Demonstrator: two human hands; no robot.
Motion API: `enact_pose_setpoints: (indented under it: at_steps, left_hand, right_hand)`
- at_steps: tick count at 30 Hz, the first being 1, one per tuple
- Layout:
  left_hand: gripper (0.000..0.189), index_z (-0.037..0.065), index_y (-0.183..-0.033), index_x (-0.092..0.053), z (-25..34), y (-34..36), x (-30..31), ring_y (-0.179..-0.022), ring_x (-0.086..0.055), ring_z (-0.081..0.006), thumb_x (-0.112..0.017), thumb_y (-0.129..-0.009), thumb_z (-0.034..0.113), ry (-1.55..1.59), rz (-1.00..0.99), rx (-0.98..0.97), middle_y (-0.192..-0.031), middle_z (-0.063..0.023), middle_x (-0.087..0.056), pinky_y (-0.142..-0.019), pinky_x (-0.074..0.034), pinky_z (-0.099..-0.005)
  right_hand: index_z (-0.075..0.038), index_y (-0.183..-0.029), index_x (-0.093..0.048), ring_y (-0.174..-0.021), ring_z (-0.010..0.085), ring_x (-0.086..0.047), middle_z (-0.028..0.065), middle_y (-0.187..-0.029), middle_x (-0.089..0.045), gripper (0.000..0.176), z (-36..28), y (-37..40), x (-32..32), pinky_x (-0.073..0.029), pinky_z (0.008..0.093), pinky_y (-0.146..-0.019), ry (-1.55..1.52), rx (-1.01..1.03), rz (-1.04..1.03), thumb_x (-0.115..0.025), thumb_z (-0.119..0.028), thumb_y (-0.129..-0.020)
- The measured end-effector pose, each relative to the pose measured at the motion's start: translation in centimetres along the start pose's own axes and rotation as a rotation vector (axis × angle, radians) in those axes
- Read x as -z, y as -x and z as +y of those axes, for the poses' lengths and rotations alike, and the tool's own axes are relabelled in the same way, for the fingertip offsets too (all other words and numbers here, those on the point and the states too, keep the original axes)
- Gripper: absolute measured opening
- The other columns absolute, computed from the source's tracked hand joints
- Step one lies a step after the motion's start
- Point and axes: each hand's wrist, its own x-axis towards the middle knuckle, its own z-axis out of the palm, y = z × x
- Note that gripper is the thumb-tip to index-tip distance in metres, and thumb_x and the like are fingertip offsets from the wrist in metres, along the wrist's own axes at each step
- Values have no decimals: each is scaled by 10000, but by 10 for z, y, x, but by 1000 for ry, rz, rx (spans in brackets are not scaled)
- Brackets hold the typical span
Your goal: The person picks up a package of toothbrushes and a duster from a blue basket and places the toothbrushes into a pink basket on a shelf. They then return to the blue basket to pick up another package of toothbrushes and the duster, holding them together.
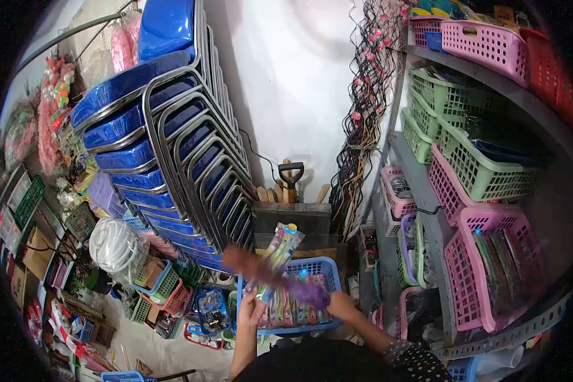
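Note:
My right hand (342,305) is closed around the purple end of a purple-and-brown duster (309,294). The duster's brown end is smeared by motion and crosses in front of a clear plastic packet (281,247) with colourful contents. My left hand (253,310) grips the lower part of that packet, holding it upright at the left side of a blue basket (330,262). Several similar colourful packets (293,312) stand in a row inside the basket, below the duster. What exactly the packets contain is too small to tell.
Stacked blue chairs (134,130) with metal frames rise at the left. On the right, a grey metal shelf (426,235) bears pink baskets (455,267) and green baskets (490,175). Several smaller baskets (165,283) crowd the floor at lower left. A black-handled tool (290,175) leans against the wall.

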Motion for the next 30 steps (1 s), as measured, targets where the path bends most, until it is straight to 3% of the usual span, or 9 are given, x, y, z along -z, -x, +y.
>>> enact_pose_setpoints:
  at_steps: [3, 12, 13, 15, 17, 20, 23, 25, 30]
  left_hand:
    - [239, 29, -1066, -514, -2, -6, 13, -896, -584, -219, -513, -869, 164, 123, -326, -74, -1027, -118, -583, -777, -479, -377]
    - [272, 47, -1130, -494, 6, 3, -14, -939, -574, -231, -500, -867, 117, 62, 44, -161, -1046, -97, -586, -806, -466, -371]
    - [318, 74, -1169, -481, 4, -10, 21, -1023, -544, -238, -515, -853, 91, 331, -570, -36, -1109, -87, -566, -858, -451, -366]
    - [348, 77, -1188, -470, -3, -18, 52, -1048, -535, -241, -524, -844, 76, 391, -587, -14, -1129, -86, -559, -866, -450, -366]
    - [323, 50, -1164, -485, 4, 8, 5, -1001, -561, -241, -523, -846, 89, 72, -12, -82, -1086, -100, -579, -833, -466, -359]
    - [336, -3, -1169, -472, 7, 16, 3, -1023, -548, -243, -518, -847, 81, 3, 53, -23, -1108, -124, -563, -879, -437, -356]
    - [356, -21, -1185, -460, 19, 34, -37, -1070, -518, -233, -511, -842, 59, -200, 132, -49, -1155, -128, -536, -932, -396, -353]
    - [371, -28, -1197, -454, 20, 36, -44, -1100, -498, -230, -505, -836, 40, -343, 202, -64, -1187, -132, -517, -959, -371, -352]
    - [557, 26, -1283, -405, 32, 38, -68, -1257, -328, -309, -470, -736, -55, -1222, -211, -365, -1334, -172, -378, -1037, -248, -381]
  right_hand:
    - [-32, -809, -643, -733, 402, -584, 222, -754, -602, 255, -8, -2, 18, -460, 472, -646, 89, 58, 113, -610, -252, -683]
    - [11, -779, -622, -666, 379, -598, 222, -682, -593, 307, 3, -15, -13, -479, 468, -608, -40, 104, 58, -632, -282, -687]
    - [22, -777, -615, -665, 379, -597, 227, -687, -594, 337, 7, -17, -16, -479, 467, -613, 94, 219, 11, -634, -305, -695]
    - [20, -776, -612, -669, 374, -600, 228, -702, -594, 359, -4, -23, 2, -478, 464, -613, 92, 163, 58, -644, -328, -695]
    - [19, -775, -609, -673, 369, -603, 230, -717, -595, 382, -19, -36, 22, -477, 460, -612, 88, 107, 100, -654, -352, -695]
    - [-4, -784, -615, -691, 363, -608, 236, -765, -598, 448, -25, -59, 26, -479, 446, -604, -45, -156, 117, -686, -430, -665]
    - [-37, -856, -617, -705, 338, -624, 187, -809, -630, 400, -26, -85, 15, -482, 396, -577, -441, -60, 266, -699, -397, -700]
    - [-44, -966, -587, -700, 290, -630, 115, -885, -637, 340, -52, -82, 30, -489, 339, -584, -1280, -213, -196, -680, -303, -767]
    - [-51, -1145, -504, -1031, 228, -527, 99, -1128, -544, 337, -93, -86, 52, -465, 355, -834, -1804, -11, -416, -595, -141, -834]
